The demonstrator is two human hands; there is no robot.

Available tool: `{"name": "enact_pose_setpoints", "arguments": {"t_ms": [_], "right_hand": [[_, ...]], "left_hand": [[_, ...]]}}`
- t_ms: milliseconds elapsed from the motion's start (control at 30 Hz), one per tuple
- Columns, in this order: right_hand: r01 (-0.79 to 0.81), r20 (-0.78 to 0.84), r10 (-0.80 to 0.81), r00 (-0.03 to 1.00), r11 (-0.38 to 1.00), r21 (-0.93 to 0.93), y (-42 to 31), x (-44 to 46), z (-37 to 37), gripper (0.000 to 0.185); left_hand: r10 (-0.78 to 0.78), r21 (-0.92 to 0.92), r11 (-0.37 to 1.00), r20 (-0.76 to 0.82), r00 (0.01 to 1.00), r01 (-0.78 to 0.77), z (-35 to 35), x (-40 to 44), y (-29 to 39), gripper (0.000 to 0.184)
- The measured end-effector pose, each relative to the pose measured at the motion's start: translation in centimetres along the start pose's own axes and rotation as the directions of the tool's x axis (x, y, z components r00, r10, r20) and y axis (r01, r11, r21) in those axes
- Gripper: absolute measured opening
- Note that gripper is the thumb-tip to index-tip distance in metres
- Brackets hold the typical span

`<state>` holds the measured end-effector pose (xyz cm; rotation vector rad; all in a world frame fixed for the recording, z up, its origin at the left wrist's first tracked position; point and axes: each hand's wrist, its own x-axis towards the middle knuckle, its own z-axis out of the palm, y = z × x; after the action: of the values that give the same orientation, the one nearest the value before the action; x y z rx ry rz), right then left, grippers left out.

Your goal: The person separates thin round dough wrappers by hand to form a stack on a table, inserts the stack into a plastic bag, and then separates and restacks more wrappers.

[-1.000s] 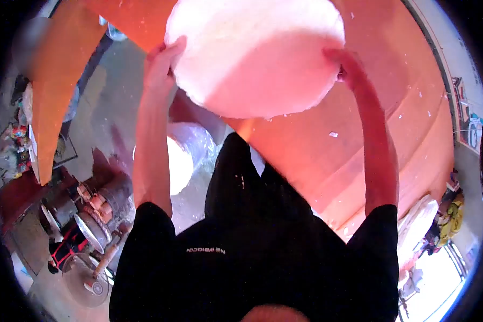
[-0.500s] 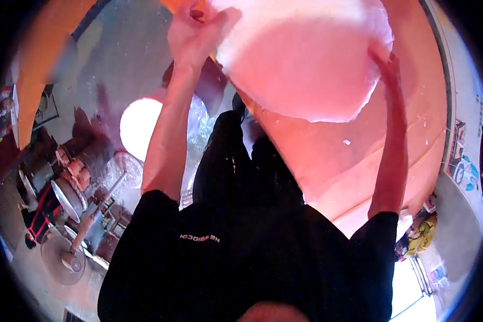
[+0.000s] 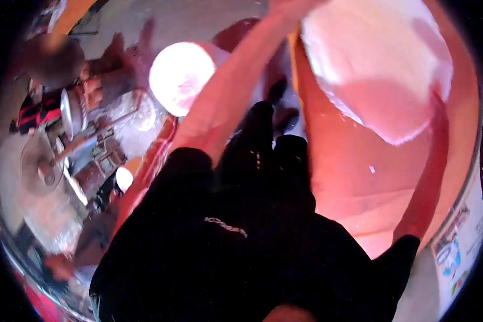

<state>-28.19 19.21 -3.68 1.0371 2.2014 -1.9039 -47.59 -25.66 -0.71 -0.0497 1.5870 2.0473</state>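
A large, thin, roughly round white sheet (image 3: 359, 70) with a ragged edge spreads over an orange cloth (image 3: 349, 182); its material I cannot make out. At the sheet's right edge is my right hand (image 3: 438, 102), a digit over the rim and the hand closed on it. My left hand (image 3: 298, 5) reaches to the sheet's upper left side. The top of the frame cuts off its fingers, so its grip is hidden. A shadow falls across the sheet's lower part.
A bright round white disc (image 3: 182, 78) is left of my legs. Further left stand a ceiling-fan-like round shape (image 3: 40, 163), metal vessels (image 3: 72, 112) and other clutter. Another person's hand (image 3: 59, 266) shows at lower left. A wall with coloured pictures (image 3: 448, 257) lies at right.
The view has turned, and the sheet and both hands now sit further right. My left hand has slid mostly out past the top edge. My right hand stays at the sheet's rim.
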Motion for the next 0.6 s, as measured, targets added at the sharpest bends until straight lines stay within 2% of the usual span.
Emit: {"name": "enact_pose_setpoints", "arguments": {"t_ms": [33,67,100,133,167,233,267,400,467,533,600], "right_hand": [[0.023,-0.026,-0.023,0.999,0.999,-0.022,0.1,-0.8,0.5,0.056],[0.037,-0.057,-0.039,0.998,0.998,-0.045,0.4,-1.9,1.0,0.056],[0.046,-0.084,-0.051,0.995,0.997,-0.066,0.9,-3.1,1.5,0.057],[0.047,-0.111,-0.056,0.992,0.996,-0.082,1.6,-4.3,2.1,0.057],[0.048,-0.13,-0.06,0.99,0.995,-0.092,2.2,-5.9,2.9,0.057],[0.032,-0.143,-0.04,0.989,0.998,-0.06,3.7,-8.4,5.1,0.058],[0.017,-0.143,-0.024,0.989,0.999,-0.05,4.4,-9.6,5.9,0.058],[-0.027,-0.094,0.027,0.995,1.0,-0.001,6.3,-12.6,8.7,0.059],[-0.044,-0.077,0.045,0.996,0.999,0.02,6.8,-13.8,9.8,0.059],[-0.052,-0.052,0.054,0.997,0.998,0.044,7.3,-14.0,10.4,0.06],[-0.063,-0.044,0.065,0.997,0.997,0.043,7.2,-14.7,10.5,0.06]], "left_hand": [[-0.033,0.137,0.99,-0.073,0.997,0.043,-0.1,1.2,-0.5,0.048],[0.069,0.109,0.993,-0.132,0.989,-0.055,0.4,0.4,-0.5,0.048],[-0.056,0.123,0.989,-0.198,0.979,0.082,0.6,-1.3,1.5,0.048],[-0.07,0.166,0.979,-0.285,0.956,0.121,0.4,0.2,-0.2,0.051],[0.035,0.285,0.957,-0.276,0.961,0.047,-0.6,3.7,-3.4,0.046],[-0.042,0.346,0.92,-0.38,0.924,0.184,0.3,0.6,-0.3,0.052],[-0.047,0.303,0.933,-0.433,0.9,0.194,0.8,-0.4,0.4,0.049],[-0.042,0.286,0.945,-0.381,0.924,0.161,0.8,-1.8,1.6,0.043],[-0.01,0.286,0.95,-0.365,0.931,0.122,0.6,-1.9,1.3,0.047],[-0.024,0.356,0.918,-0.392,0.92,0.176,0.6,-1.5,1.0,0.045],[-0.003,0.34,0.929,-0.388,0.922,0.146,0.4,-0.2,0.3,0.046]]}}
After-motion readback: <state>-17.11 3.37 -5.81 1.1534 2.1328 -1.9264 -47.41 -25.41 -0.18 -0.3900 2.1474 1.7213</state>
